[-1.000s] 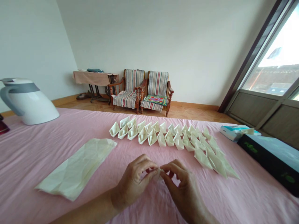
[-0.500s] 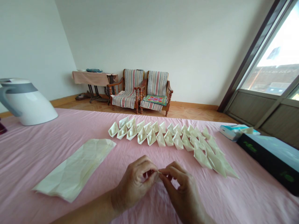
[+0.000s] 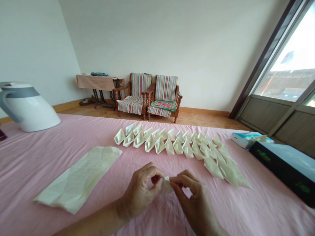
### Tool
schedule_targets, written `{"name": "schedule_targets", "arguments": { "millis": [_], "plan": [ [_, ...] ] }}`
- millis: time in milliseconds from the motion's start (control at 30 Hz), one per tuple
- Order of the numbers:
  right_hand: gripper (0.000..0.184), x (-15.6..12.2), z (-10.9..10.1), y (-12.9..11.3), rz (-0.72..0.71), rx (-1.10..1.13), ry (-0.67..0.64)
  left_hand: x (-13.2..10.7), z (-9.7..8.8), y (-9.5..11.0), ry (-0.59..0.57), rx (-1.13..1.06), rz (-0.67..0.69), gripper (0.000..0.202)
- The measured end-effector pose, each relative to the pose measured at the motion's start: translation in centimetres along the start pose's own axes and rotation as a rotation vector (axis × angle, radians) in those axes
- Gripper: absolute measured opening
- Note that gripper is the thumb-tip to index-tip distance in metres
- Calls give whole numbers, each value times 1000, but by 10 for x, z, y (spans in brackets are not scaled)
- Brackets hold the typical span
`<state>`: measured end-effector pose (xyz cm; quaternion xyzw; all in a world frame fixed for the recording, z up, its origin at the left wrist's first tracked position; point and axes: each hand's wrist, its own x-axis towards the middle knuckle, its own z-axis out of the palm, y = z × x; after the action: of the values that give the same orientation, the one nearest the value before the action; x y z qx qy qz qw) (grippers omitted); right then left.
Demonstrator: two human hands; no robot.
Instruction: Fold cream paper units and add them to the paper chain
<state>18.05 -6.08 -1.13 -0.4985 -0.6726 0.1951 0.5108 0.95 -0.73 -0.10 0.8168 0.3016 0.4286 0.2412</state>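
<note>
the left hand (image 3: pixel 142 184) and the right hand (image 3: pixel 193 190) are pinching a small pale paper piece (image 3: pixel 167 186) between them over the pink cloth (image 3: pixel 98 190); folded paper shapes (image 3: pixel 169 146) are sitting in rows beyond it, and flat paper sheets (image 3: pixel 80 178) are lying to the left.

This looks like a room in a home, with two brown wooden armchairs (image 3: pixel 144 101) in stripy cloth covers (image 3: pixel 166 86) at twelve o'clock, a small table (image 3: pixel 96 98) under a peach cloth (image 3: pixel 91 83) at ten, and a rounded white-and-grey jug (image 3: pixel 36 113) at nine.
</note>
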Motion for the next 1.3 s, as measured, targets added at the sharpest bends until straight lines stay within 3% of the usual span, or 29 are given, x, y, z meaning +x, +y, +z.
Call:
{"name": "schedule_targets", "arguments": {
  "millis": [367, 567, 767, 1300],
  "plan": [
    [14, 0, -3, 13, 38, -116, -53, -3, 2, -10, -104, -15, -189, 12],
    [10, -2, 2, 18, 83, -149, -105, -3, 2, -10, -160, -50, -197, 10],
    [18, -2, 2, 19, 110, -166, -122, -4, 1, -12, -157, -44, -170, 10],
    [15, -2, -7, 19, 21, -180, 58, -9, -4, -17, -60, -46, -206, 13]
  ]
}}
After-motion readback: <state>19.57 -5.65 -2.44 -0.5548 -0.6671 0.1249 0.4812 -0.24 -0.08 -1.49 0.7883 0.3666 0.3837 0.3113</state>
